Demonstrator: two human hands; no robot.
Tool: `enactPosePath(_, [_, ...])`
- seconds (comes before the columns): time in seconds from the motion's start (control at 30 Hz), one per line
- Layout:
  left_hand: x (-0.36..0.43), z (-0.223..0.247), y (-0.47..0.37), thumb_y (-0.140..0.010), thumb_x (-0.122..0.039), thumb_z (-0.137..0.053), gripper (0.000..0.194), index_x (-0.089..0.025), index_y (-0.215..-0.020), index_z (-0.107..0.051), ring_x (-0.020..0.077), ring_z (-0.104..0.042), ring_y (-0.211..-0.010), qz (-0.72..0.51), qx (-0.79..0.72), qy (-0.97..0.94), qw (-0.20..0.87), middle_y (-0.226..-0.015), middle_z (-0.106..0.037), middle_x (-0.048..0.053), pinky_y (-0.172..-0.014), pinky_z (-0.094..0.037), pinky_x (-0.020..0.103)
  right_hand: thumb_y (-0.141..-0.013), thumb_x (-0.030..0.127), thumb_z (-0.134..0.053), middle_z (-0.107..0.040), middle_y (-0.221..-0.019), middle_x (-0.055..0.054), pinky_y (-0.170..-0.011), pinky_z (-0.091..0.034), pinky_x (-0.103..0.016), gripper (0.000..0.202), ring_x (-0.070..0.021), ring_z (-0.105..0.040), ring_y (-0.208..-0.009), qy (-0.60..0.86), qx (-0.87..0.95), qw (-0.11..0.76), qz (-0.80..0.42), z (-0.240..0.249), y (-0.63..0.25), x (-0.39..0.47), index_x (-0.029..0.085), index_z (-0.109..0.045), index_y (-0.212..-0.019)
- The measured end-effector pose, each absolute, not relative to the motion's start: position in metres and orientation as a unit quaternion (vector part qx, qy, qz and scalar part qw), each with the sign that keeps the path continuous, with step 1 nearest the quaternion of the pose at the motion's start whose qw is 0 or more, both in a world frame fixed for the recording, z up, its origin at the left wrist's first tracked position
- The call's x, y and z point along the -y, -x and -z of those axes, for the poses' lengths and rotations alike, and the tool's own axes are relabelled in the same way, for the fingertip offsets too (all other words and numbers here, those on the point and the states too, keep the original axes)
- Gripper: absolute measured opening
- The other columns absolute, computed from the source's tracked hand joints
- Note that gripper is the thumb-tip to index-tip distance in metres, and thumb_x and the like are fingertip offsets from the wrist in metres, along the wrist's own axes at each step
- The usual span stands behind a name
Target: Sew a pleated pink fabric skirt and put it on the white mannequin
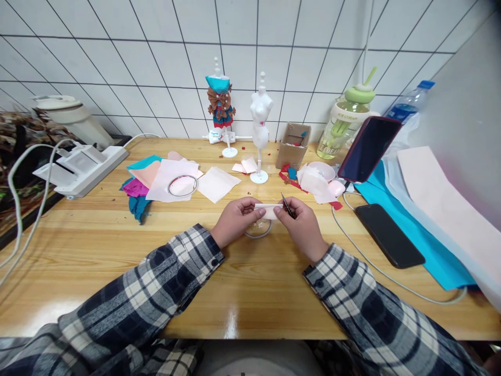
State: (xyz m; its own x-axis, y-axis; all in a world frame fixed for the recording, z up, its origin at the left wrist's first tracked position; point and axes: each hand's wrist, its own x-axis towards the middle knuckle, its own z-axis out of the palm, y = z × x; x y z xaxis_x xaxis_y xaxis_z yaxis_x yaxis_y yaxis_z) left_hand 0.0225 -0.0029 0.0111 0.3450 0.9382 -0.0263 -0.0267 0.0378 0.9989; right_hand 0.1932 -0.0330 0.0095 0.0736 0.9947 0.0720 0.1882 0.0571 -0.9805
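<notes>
My left hand (237, 220) pinches the left end of a small folded piece of pale pink paper (269, 211). The right end is pinched by my right hand (302, 227), which also holds small dark scissors or tweezers (288, 207) pointing up; which of the two I cannot tell. Below the paper, a thin metal ring (259, 236) lies on the table with small pale scraps in it. A bare white mini mannequin (260, 120) stands behind my hands. Left of it is a second mannequin dressed in blue, brown and red (221, 104).
Coloured sheets with another ring (183, 186) lie left on the wooden table (238, 287). A power strip (84, 169) is far left. A cardboard box (293, 146), pale scraps (315, 183), a drink bottle (344, 122), a propped phone (368, 149) and a flat phone (389, 235) are right.
</notes>
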Motion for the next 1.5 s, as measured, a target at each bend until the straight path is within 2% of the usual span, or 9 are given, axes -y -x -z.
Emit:
enactPosePath(0.27, [0.001, -0.011, -0.021, -0.065, -0.044, -0.08, 0.033, -0.015, -0.072, -0.065, 0.0117, -0.053, -0.057, -0.398, -0.413, -0.55, 0.607, -0.062, -0.062, -0.001, -0.056, -0.041, 0.023, -0.078, 0.037, -0.064, -0.056, -0.075, 0.001, -0.063, -0.041, -0.026, 0.021, -0.0134, -0.051, -0.068, 0.51, 0.555, 0.481, -0.447, -0.009, -0.196, 0.032, 0.018, -0.057, -0.084])
enactPosePath(0.37, [0.0, -0.009, -0.02, -0.066, -0.039, -0.079, 0.03, -0.015, -0.079, -0.068, 0.0112, -0.054, -0.057, -0.411, -0.409, -0.536, 0.613, -0.065, -0.065, 0.0, -0.057, -0.043, 0.023, -0.076, 0.034, -0.066, -0.053, -0.07, 0.002, -0.059, -0.039, -0.025, 0.019, -0.0122, -0.048, -0.064, 0.518, 0.55, 0.483, -0.443, -0.008, -0.196, 0.031, 0.019, -0.056, -0.079])
enactPosePath(0.57, [0.0, -0.002, -0.018, -0.07, -0.03, -0.076, 0.022, -0.018, -0.089, -0.076, 0.0128, -0.057, -0.063, -0.455, -0.376, -0.505, 0.63, -0.077, -0.071, 0.003, -0.063, -0.046, 0.026, -0.071, 0.033, -0.069, -0.048, -0.066, 0.006, -0.042, -0.021, -0.022, 0.022, -0.0061, -0.03, -0.046, 0.473, 0.45, 0.482, -0.585, -0.01, -0.196, 0.033, 0.021, -0.06, -0.087])
enactPosePath(0.8, [-0.003, -0.002, -0.013, -0.072, -0.021, -0.069, 0.01, -0.02, -0.077, -0.077, 0.0167, -0.063, -0.073, -0.435, -0.367, -0.566, 0.597, -0.077, -0.072, 0.003, -0.073, -0.048, 0.028, -0.067, 0.023, -0.066, -0.029, -0.05, 0.011, -0.039, -0.012, -0.019, 0.02, -0.005, -0.02, -0.041, 0.435, 0.358, 0.48, -0.673, -0.013, -0.198, 0.032, 0.021, -0.055, -0.084])
enactPosePath(0.97, [-0.002, -0.006, -0.013, -0.078, -0.015, -0.057, 0.021, -0.021, -0.082, -0.077, 0.0187, -0.065, -0.084, -0.426, -0.402, -0.672, 0.453, -0.087, -0.073, 0.004, -0.08, -0.047, 0.029, -0.073, 0.038, -0.066, -0.049, -0.065, 0.007, -0.036, -0.009, -0.019, 0.036, -0.0032, -0.025, -0.04, 0.443, 0.343, 0.485, -0.672, -0.017, -0.198, 0.033, 0.021, -0.057, -0.103])
enactPosePath(1.1, [0.0, -0.008, -0.014, -0.08, -0.014, -0.053, 0.026, -0.021, -0.086, -0.077, 0.0193, -0.065, -0.084, -0.417, -0.386, -0.712, 0.413, -0.088, -0.073, 0.005, -0.08, -0.048, 0.031, -0.071, 0.043, -0.073, -0.046, -0.061, 0.007, -0.037, -0.014, -0.02, 0.041, -0.0037, -0.025, -0.042, 0.489, 0.399, 0.456, -0.628, -0.015, -0.196, 0.033, 0.018, -0.061, -0.101])
enactPosePath(1.3, [0.0, -0.007, -0.012, -0.08, -0.017, -0.053, 0.026, -0.02, -0.093, -0.076, 0.0183, -0.063, -0.085, -0.427, -0.365, -0.689, 0.458, -0.09, -0.072, 0.005, -0.081, -0.047, 0.03, -0.07, 0.039, -0.074, -0.051, -0.066, 0.005, -0.04, -0.024, -0.022, 0.032, -0.0063, -0.033, -0.047, 0.533, 0.431, 0.477, -0.55, -0.004, -0.199, 0.029, 0.018, -0.063, -0.091])
enactPosePath(1.4, [-0.001, -0.007, -0.012, -0.083, -0.028, -0.055, 0.034, -0.018, -0.113, -0.068, 0.0162, -0.061, -0.075, -0.426, -0.366, -0.638, 0.527, -0.089, -0.069, 0.004, -0.073, -0.048, 0.028, -0.072, 0.037, -0.071, -0.056, -0.071, 0.003, -0.047, -0.033, -0.023, 0.028, -0.009, -0.044, -0.054, 0.54, 0.473, 0.491, -0.494, -0.002, -0.199, 0.028, 0.018, -0.064, -0.091])
enactPosePath(1.5, [-0.001, -0.008, -0.016, -0.078, -0.042, -0.066, 0.039, -0.014, -0.106, -0.067, 0.0163, -0.06, -0.072, -0.381, -0.41, -0.632, 0.537, -0.087, -0.069, 0.005, -0.067, -0.047, 0.027, -0.074, 0.036, -0.069, -0.06, -0.075, 0.0, -0.057, -0.041, -0.024, 0.025, -0.0124, -0.053, -0.064, 0.545, 0.524, 0.492, -0.431, -0.004, -0.198, 0.029, 0.017, -0.064, -0.09])
